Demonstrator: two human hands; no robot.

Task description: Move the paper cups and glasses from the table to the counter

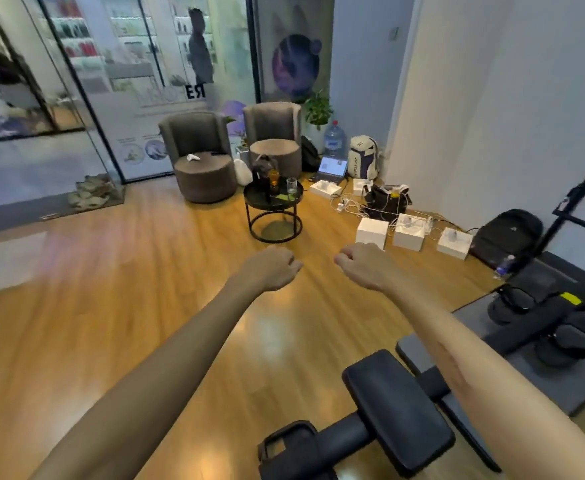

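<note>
Both hands, left (273,266) and right (363,263), hang curled and empty, well short of the far round worktop (249,199); its glasses (291,186) show blurred, and a padded bench (398,410) lies near.

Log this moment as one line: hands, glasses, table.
left hand: closed, empty | right hand: closed, empty | clear drinking glass, amber-filled glass: on round black side table, untouched | counter: unseen

A: What holds the drinks?

B: A small round black table (273,202) with thin metal legs. It stands on the shiny brown wood floor (145,289).

A: What sits on top?

B: A clear empty glass (291,186), a tall glass of orange drink (273,180), something dark at the left, and a little green thing (289,197).
</note>
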